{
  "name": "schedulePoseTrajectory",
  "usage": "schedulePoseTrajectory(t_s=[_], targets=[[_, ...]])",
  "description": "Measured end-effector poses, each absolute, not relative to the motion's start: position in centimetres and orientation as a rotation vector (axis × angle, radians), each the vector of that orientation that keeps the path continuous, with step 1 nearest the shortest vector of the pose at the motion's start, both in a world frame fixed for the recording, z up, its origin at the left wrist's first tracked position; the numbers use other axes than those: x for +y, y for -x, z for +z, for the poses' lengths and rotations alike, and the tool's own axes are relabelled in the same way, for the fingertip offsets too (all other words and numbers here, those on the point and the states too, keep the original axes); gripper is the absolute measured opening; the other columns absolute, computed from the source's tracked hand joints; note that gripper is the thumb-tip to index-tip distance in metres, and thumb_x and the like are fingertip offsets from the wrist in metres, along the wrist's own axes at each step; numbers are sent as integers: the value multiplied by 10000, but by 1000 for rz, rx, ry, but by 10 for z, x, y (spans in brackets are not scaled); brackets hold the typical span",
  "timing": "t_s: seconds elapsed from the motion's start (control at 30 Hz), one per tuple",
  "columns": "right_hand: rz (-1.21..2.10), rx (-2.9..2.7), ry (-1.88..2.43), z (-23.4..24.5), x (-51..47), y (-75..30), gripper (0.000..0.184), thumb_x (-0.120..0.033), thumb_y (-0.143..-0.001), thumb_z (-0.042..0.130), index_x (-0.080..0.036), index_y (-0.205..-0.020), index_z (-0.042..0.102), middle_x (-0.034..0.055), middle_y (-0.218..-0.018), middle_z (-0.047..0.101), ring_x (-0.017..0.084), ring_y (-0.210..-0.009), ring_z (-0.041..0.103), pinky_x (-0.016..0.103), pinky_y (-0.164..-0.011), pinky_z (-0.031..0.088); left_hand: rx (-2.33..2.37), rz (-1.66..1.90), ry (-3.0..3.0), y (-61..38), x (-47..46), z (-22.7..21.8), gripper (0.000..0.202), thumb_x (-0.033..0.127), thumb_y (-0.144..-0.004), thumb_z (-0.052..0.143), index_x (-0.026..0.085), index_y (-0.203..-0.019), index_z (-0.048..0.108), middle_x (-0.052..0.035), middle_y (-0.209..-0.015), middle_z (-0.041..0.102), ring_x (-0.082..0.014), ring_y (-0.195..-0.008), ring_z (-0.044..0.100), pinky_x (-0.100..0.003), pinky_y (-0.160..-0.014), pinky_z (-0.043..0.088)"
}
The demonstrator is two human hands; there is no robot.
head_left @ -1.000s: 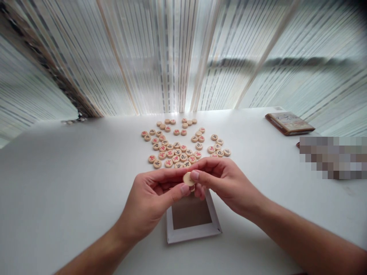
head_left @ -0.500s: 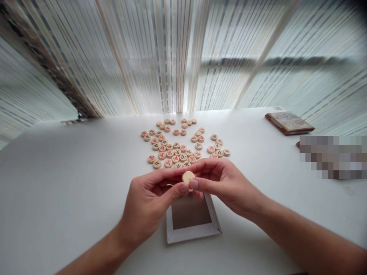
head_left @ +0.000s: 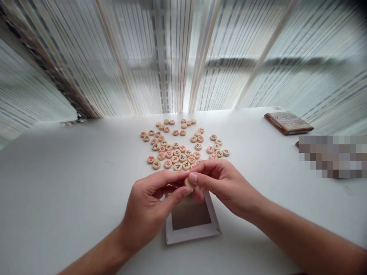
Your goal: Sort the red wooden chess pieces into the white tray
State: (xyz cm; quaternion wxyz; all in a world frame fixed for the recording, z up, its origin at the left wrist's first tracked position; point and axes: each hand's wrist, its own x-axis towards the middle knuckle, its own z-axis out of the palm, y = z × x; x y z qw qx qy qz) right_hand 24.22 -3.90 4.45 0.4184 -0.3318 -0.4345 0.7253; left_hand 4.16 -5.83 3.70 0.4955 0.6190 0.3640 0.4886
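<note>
Cream-coloured, the disc (head_left: 188, 184) is up between both hands, over the far part of a white-rimmed box (head_left: 197, 235) with a brown floor. The right hand (head_left: 228, 187) pinches it, thumb against its face; the left hand (head_left: 147, 202) grips it too, thumb tip at its lower edge. The box lies on the white table (head_left: 86, 191), its far edge hidden by the hands. Beyond the hands, pieces (head_left: 182, 157) with red or black characters lie scattered, many touching, several at the back with blank faces. Well to the right sits a brown case (head_left: 289, 122). Behind the table hangs a striped curtain (head_left: 137, 57).
</note>
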Motion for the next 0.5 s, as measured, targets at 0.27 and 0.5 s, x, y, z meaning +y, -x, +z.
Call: schedulePoseTrajectory(t_s=[0.27,0.5], targets=[[1825,-1090,838,45,-39,-242,338,-458,-818,946,-145,-919,869,27,-655,750,93,-567,674,177,-579,577,924,1204,-1483,-41,-58,41,337,98,-909,839,316,-1164,875,15,-1013,869,-127,-868,836,-136,-817,675],[1833,-1098,825,46,-41,-242,306,-356,-788,982,-140,-960,851,16,-694,767,76,-582,669,169,-603,575,929,1225,-1515,-41,-58,40,290,129,-916,842,305,-1144,878,12,-968,860,-121,-827,826,-140,-781,673]])
